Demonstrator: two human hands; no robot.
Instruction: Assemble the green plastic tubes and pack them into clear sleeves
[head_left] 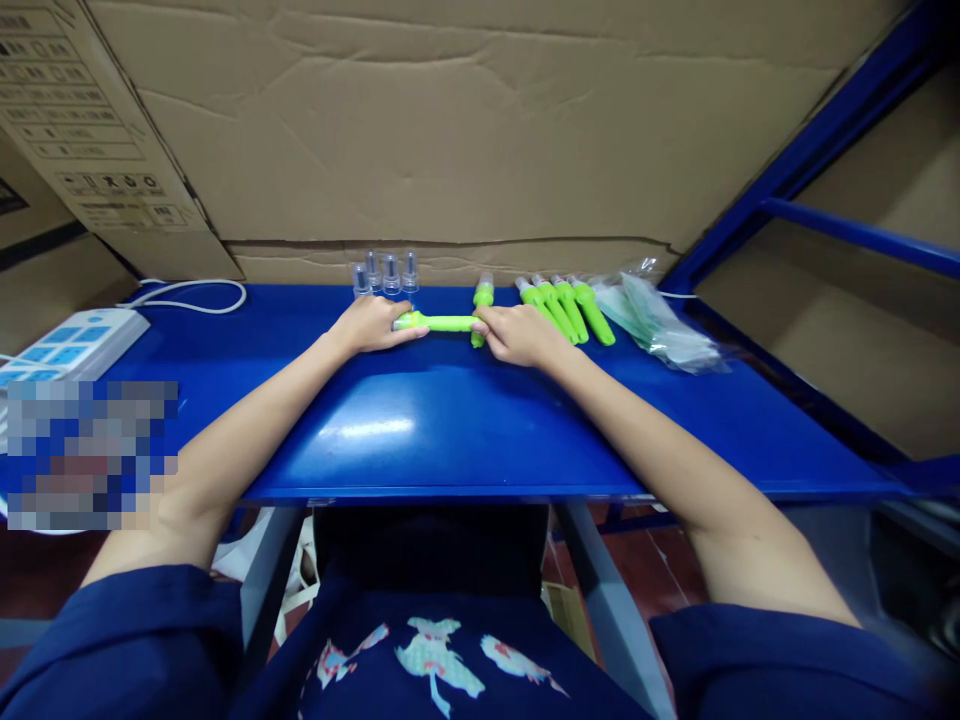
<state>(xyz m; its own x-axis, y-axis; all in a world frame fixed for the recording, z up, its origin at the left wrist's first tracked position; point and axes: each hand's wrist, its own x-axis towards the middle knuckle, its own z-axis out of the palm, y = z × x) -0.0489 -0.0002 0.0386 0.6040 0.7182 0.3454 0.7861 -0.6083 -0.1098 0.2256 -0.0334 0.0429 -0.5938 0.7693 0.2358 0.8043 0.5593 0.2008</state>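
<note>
A lime-green, torch-shaped stick [448, 323] lies level between my two hands, above the blue table. My left hand [377, 323] closes round its thicker head, where a clear or greyish tip shows. At the thin end, the fingers of my right hand [516, 334] are wrapped round the handle. Just behind the right fingers lies another green stick [484, 292] with a clear cap, partly covered by the held one. Beyond my left hand stand several clear caps [391, 272] with dark inner parts. Several more green sticks [562, 308] lie in a row right of my right hand.
Clear plastic bags [667, 325] lie at the right of the blue table [450, 430]. A white power strip [75, 345] with a cable is on the left. Cardboard [450, 130] walls the back, and a blue metal frame [795, 150] rises on the right.
</note>
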